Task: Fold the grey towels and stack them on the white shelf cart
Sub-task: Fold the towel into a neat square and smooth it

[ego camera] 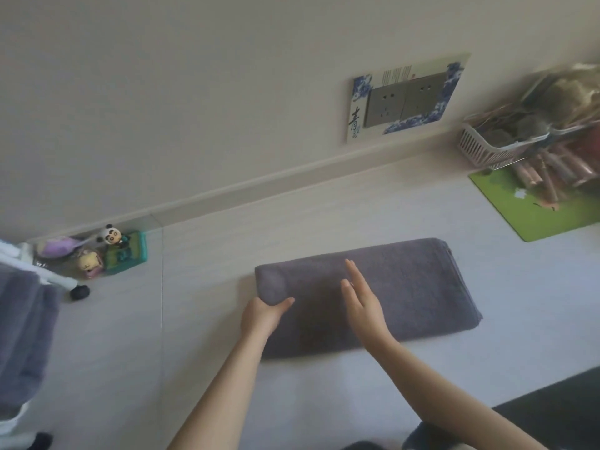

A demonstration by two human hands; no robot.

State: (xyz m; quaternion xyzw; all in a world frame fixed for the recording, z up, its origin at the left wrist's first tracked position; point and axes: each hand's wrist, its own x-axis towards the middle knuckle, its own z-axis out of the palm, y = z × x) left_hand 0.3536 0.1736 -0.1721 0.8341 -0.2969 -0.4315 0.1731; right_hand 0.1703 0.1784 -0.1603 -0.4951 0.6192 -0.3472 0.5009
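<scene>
At far left, grey towels (19,336) hang over the white cart (48,274), whose black caster (79,292) rests on the table (324,216). Just right of the cart, small toy figures (107,251) stand against the wall, among them a panda and a green box. At centre, a folded grey towel (406,287) lies flat on the table as a long band, its length running left to right and tilted slightly. The left hand (263,315) grips the towel's left end at the near corner: thumb on top, fingers curled beneath the raised fold, so the cloth lies mostly to the right of the grip. The right hand (363,303) is flat with straight, spread fingers over the towel's middle, pointing away from the person; whether it presses the cloth or hovers just above cannot be told. On the wall above, a decorated socket plate (406,95). At far right, a white basket (493,144) of blurred items sits beside a green mat (532,219).
</scene>
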